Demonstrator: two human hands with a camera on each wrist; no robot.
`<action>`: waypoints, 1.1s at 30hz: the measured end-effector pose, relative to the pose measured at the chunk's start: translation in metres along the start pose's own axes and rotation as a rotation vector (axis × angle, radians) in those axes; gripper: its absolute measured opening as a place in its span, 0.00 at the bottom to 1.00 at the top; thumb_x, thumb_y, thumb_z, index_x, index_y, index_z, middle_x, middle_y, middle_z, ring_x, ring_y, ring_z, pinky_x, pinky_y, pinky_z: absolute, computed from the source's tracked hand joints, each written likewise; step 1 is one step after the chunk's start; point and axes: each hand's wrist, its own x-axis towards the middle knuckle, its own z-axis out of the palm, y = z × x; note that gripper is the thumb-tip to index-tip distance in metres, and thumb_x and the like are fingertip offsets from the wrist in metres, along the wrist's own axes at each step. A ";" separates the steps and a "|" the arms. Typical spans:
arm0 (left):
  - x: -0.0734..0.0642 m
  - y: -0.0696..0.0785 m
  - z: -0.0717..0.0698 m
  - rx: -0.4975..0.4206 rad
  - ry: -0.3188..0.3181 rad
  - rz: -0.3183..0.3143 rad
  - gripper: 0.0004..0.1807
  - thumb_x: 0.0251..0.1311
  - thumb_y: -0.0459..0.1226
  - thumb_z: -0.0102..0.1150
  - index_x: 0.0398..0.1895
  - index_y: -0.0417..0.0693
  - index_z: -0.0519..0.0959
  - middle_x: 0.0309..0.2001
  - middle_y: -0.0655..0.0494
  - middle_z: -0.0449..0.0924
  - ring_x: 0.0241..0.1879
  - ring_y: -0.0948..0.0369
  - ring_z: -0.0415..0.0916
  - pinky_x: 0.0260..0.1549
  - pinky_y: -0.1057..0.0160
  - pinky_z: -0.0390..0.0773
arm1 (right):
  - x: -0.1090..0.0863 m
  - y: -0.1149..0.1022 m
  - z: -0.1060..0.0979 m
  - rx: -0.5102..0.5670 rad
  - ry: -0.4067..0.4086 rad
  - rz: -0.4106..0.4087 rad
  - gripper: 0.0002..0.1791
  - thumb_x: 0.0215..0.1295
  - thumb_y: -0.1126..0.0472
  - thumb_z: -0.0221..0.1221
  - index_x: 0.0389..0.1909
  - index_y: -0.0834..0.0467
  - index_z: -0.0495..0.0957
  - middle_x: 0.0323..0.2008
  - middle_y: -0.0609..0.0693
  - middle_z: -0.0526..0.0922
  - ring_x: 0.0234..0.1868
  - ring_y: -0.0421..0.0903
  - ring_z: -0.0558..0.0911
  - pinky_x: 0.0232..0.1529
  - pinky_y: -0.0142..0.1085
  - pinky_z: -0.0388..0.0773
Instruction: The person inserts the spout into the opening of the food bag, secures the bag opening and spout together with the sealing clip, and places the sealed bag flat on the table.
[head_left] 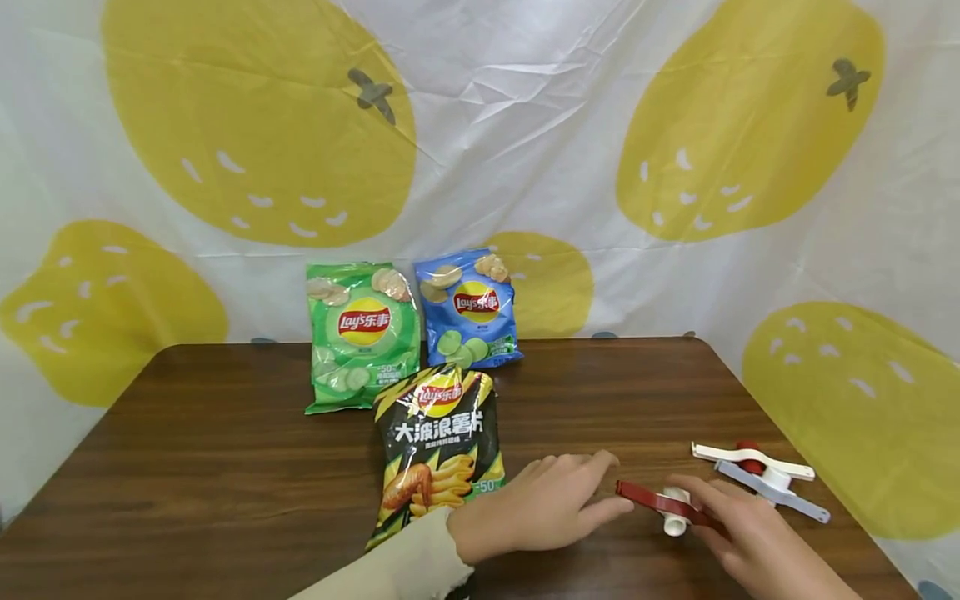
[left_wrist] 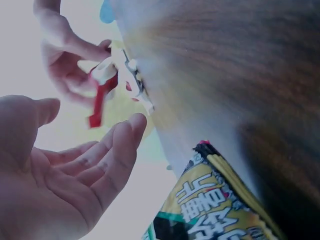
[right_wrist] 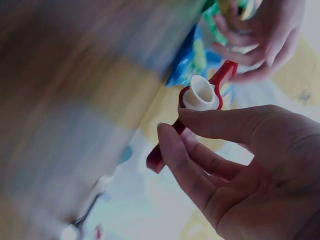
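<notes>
My right hand [head_left: 750, 533] pinches a red bag clip [head_left: 647, 498] with a white round spout [head_left: 675, 525] in its middle. In the right wrist view, thumb and fingertips grip the clip [right_wrist: 224, 74] near the spout, whose open mouth faces up. My left hand [head_left: 546, 504] reaches across with loosely spread fingers, its tips close to the free end of the clip. The palm of the left hand [left_wrist: 75, 185] holds nothing in the left wrist view. A black chip bag [head_left: 438, 429] lies on the table beside the left forearm, its lower part partly behind the sleeve.
A green chip bag [head_left: 363, 333] and a blue one [head_left: 472, 312] stand at the back of the brown table [head_left: 225, 467]. On the right lie a white clip [head_left: 791, 469] and a grey clip [head_left: 798, 502], close together. Behind the table hangs a lemon-print cloth [head_left: 517, 125].
</notes>
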 end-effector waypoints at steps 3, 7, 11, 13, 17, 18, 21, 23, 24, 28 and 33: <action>-0.001 -0.002 0.000 -0.090 -0.005 -0.026 0.25 0.75 0.54 0.44 0.59 0.46 0.75 0.21 0.70 0.69 0.17 0.76 0.66 0.18 0.74 0.69 | 0.009 -0.016 -0.001 -0.038 0.075 -0.069 0.28 0.54 0.65 0.72 0.58 0.52 0.78 0.40 0.40 0.82 0.37 0.36 0.79 0.32 0.33 0.77; -0.010 -0.005 -0.004 -0.290 -0.012 -0.065 0.16 0.77 0.47 0.43 0.48 0.48 0.79 0.18 0.69 0.71 0.11 0.76 0.66 0.13 0.73 0.70 | 0.023 -0.031 0.000 -0.045 0.141 -0.131 0.24 0.77 0.44 0.45 0.62 0.52 0.76 0.43 0.42 0.81 0.38 0.39 0.80 0.34 0.32 0.77; -0.021 -0.008 -0.011 -0.463 0.013 -0.067 0.14 0.77 0.40 0.43 0.41 0.47 0.79 0.17 0.66 0.75 0.10 0.75 0.71 0.12 0.71 0.73 | 0.035 -0.043 0.002 -0.011 0.132 -0.134 0.24 0.65 0.57 0.66 0.61 0.54 0.76 0.44 0.43 0.81 0.36 0.36 0.80 0.32 0.32 0.77; -0.028 -0.008 -0.015 -0.505 0.044 -0.058 0.12 0.76 0.38 0.44 0.40 0.46 0.79 0.17 0.67 0.75 0.11 0.74 0.72 0.13 0.71 0.74 | 0.040 -0.049 0.004 0.022 0.111 -0.134 0.35 0.49 0.69 0.73 0.61 0.55 0.75 0.45 0.43 0.81 0.37 0.35 0.81 0.32 0.31 0.78; -0.045 -0.009 -0.026 -0.548 0.104 -0.046 0.11 0.76 0.37 0.45 0.39 0.47 0.79 0.19 0.66 0.77 0.12 0.76 0.72 0.15 0.72 0.74 | 0.052 -0.065 0.003 0.179 0.049 -0.121 0.40 0.48 0.71 0.73 0.65 0.54 0.72 0.50 0.43 0.80 0.42 0.35 0.81 0.36 0.30 0.80; -0.050 -0.009 -0.029 -0.551 0.115 -0.039 0.11 0.76 0.37 0.45 0.39 0.47 0.79 0.20 0.65 0.78 0.13 0.76 0.73 0.15 0.72 0.74 | 0.056 -0.070 0.003 0.237 0.021 -0.108 0.38 0.52 0.69 0.72 0.66 0.53 0.71 0.51 0.44 0.80 0.42 0.34 0.81 0.36 0.30 0.81; -0.066 -0.008 -0.042 -0.570 0.137 -0.032 0.11 0.77 0.37 0.45 0.39 0.47 0.78 0.22 0.61 0.80 0.15 0.76 0.73 0.16 0.72 0.73 | 0.071 -0.083 0.000 0.355 -0.018 -0.108 0.32 0.60 0.64 0.69 0.65 0.51 0.71 0.52 0.42 0.79 0.42 0.33 0.80 0.36 0.29 0.81; -0.076 -0.008 -0.052 -0.584 0.149 -0.036 0.11 0.77 0.38 0.45 0.40 0.47 0.78 0.23 0.59 0.80 0.16 0.76 0.73 0.16 0.72 0.73 | 0.083 -0.092 -0.002 0.411 -0.032 -0.133 0.28 0.62 0.63 0.68 0.62 0.50 0.73 0.50 0.41 0.79 0.40 0.33 0.80 0.35 0.28 0.81; -0.081 -0.008 -0.057 -0.589 0.156 -0.041 0.11 0.77 0.38 0.45 0.41 0.47 0.78 0.23 0.58 0.80 0.17 0.75 0.74 0.16 0.72 0.73 | 0.089 -0.096 -0.004 0.416 -0.031 -0.157 0.27 0.62 0.63 0.68 0.61 0.50 0.73 0.50 0.40 0.79 0.40 0.33 0.80 0.35 0.28 0.81; -0.102 -0.008 -0.079 -0.596 0.158 -0.092 0.09 0.75 0.38 0.49 0.44 0.47 0.79 0.23 0.61 0.79 0.17 0.73 0.73 0.16 0.72 0.73 | 0.111 -0.111 -0.011 0.438 -0.061 -0.240 0.24 0.61 0.66 0.68 0.56 0.47 0.75 0.48 0.37 0.78 0.42 0.34 0.80 0.35 0.26 0.80; -0.125 -0.011 -0.100 -0.503 0.098 -0.106 0.07 0.71 0.38 0.56 0.45 0.48 0.82 0.23 0.68 0.77 0.19 0.76 0.71 0.16 0.73 0.72 | 0.124 -0.129 -0.009 0.470 -0.126 -0.278 0.22 0.61 0.67 0.67 0.53 0.47 0.76 0.45 0.38 0.76 0.40 0.33 0.80 0.32 0.23 0.79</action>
